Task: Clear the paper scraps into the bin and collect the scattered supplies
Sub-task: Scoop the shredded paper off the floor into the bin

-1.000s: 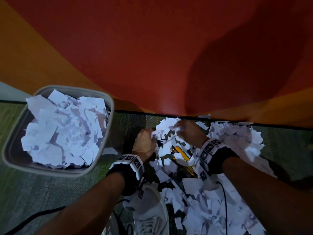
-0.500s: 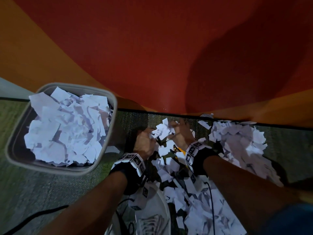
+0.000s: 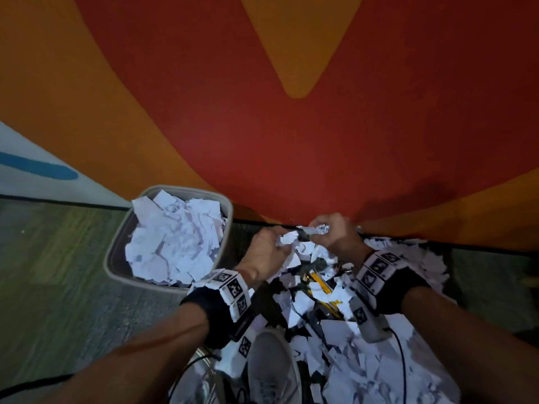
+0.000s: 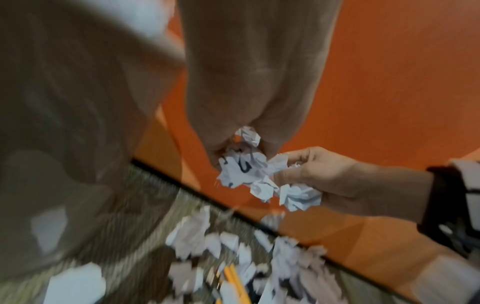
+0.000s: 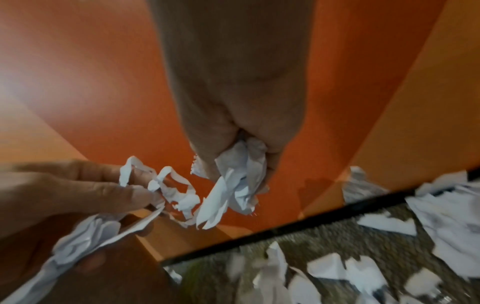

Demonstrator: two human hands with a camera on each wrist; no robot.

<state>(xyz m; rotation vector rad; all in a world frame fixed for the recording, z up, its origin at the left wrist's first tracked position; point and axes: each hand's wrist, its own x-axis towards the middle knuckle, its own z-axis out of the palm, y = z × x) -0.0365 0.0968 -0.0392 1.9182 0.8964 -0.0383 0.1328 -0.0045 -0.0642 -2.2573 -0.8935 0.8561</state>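
bin (image 3: 227, 220) heaped with scraps | left hand (image 3: 267, 252), right hand (image 3: 335, 234) – fingers clenched on crumpled paper scraps (image 3: 287, 239) above floor pile (image 3: 364, 360) | left: big pile – yellow pencils (image 3: 319, 285), probably, uncollected

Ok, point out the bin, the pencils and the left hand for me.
bin (image 3: 112, 252): head view, on its left rim.
pencils (image 3: 318, 282): head view, on a yellow shaft among the scraps.
left hand (image 3: 264, 255): head view, on its back.

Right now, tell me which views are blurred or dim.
Head view: dim but fairly sharp, wide-angle bending at the edges, bin legible. Left wrist view: the scraps on the floor smear with motion. Right wrist view: floor blurred, crumpled paper in the right hand sharper.
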